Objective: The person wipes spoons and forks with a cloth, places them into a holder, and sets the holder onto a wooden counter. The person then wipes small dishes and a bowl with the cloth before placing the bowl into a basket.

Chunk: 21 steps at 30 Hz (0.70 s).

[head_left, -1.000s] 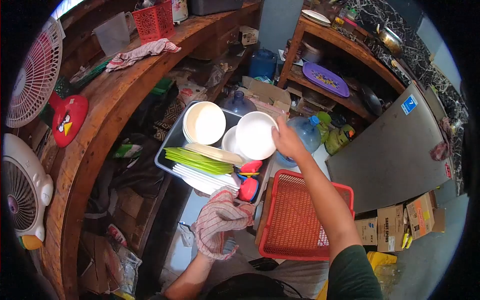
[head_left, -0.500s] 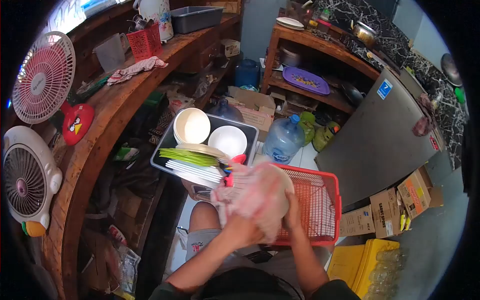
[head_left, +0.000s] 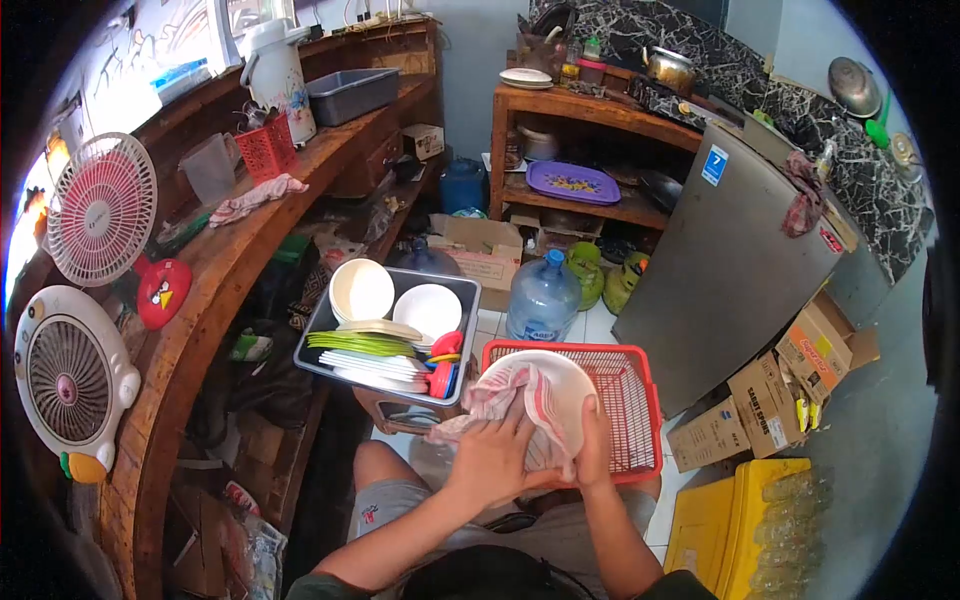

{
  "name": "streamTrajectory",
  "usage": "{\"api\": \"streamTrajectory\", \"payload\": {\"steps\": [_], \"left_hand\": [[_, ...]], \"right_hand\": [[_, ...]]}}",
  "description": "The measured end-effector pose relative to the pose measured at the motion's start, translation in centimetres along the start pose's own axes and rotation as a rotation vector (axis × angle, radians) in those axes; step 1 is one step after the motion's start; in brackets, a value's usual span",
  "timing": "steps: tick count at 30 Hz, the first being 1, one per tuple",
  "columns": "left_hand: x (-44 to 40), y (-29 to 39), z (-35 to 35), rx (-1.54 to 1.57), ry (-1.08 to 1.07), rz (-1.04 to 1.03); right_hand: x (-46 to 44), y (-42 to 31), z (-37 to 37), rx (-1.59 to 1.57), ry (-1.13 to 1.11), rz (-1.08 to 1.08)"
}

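A white bowl (head_left: 571, 385) is held tilted toward me over the near left part of a red basket (head_left: 640, 400). My right hand (head_left: 594, 448) grips its right rim, with the thumb along the edge. My left hand (head_left: 492, 462) presses a white-and-red striped cloth (head_left: 503, 397) against the bowl's inside and left rim. Part of the cloth hangs past the left side of the bowl. A grey tub (head_left: 467, 300) beyond my left hand holds white bowls (head_left: 428, 312), green plates (head_left: 360, 343), white plates (head_left: 370, 368) and red-handled utensils (head_left: 441, 376).
A large water bottle (head_left: 545, 300) stands behind the basket. To the right are a grey fridge (head_left: 690, 270), cardboard boxes (head_left: 765, 405) and a yellow crate (head_left: 715, 510). Two fans (head_left: 68, 388) stand by the curved wooden counter (head_left: 190, 350) on the left.
The cloth was a blur across the bowl's front and now lies against its inside and rim. More of the bowl's interior shows. My view has shifted, with more of the far wall in it.
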<state>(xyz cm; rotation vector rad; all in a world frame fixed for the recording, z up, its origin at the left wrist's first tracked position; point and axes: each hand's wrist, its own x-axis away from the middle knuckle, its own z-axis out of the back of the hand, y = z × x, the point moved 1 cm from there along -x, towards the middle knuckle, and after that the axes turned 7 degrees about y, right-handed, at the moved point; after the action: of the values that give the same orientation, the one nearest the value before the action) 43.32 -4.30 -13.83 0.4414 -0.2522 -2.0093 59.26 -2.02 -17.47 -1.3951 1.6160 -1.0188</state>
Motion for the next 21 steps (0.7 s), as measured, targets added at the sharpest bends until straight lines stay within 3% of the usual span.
{"api": "streamTrajectory", "payload": {"steps": [2, 4, 5, 6, 8, 9, 10, 12, 13, 16, 18, 20, 21], "left_hand": [[1.1, 0.3, -1.3, -0.011, 0.046, 0.015], [2.2, 0.7, -2.7, 0.039, 0.282, -0.156], [2.6, 1.5, -2.7, 0.122, 0.292, -0.169], [2.5, 1.7, -2.4, 0.118, 0.289, -0.17], [1.3, 2.1, -0.9, 0.41, 0.032, -0.105], [0.5, 2.7, 0.3, 0.181, -0.089, -0.022], [0.2, 1.9, -0.4, 0.186, -0.086, -0.018], [-0.7, -0.1, -2.0, -0.049, 0.185, -0.25], [-0.7, 0.1, -1.6, 0.053, 0.208, -0.15], [0.0, 1.7, -1.3, 0.306, 0.239, -0.02], [0.6, 2.4, -1.3, 0.266, 0.17, -0.014], [0.6, 2.6, -1.0, 0.365, 0.105, -0.215], [0.0, 1.9, -0.2, 0.351, 0.095, -0.221]], "right_hand": [[-0.4, -1.0, 0.8, 0.185, 0.059, 0.086], [-0.3, -1.0, 0.7, 0.151, 0.124, 0.106], [-0.3, -1.0, 0.9, 0.159, 0.099, 0.136], [-0.2, -0.9, 1.0, 0.167, 0.074, 0.164], [0.3, 0.4, 1.2, 0.081, 0.069, 0.126], [0.6, 0.9, 1.4, 0.017, 0.045, 0.071], [0.8, 1.2, 1.5, -0.044, 0.019, 0.018], [1.2, -0.3, 0.8, -0.04, 0.049, 0.015], [1.3, -0.9, 0.9, -0.025, 0.067, 0.033], [1.2, -1.2, 1.5, -0.002, 0.164, 0.086], [1.0, -0.6, 2.1, -0.041, 0.14, 0.097], [1.2, 0.6, 3.1, 0.023, 0.144, 0.103], [1.2, 0.7, 3.0, 0.089, 0.128, 0.137]]}}
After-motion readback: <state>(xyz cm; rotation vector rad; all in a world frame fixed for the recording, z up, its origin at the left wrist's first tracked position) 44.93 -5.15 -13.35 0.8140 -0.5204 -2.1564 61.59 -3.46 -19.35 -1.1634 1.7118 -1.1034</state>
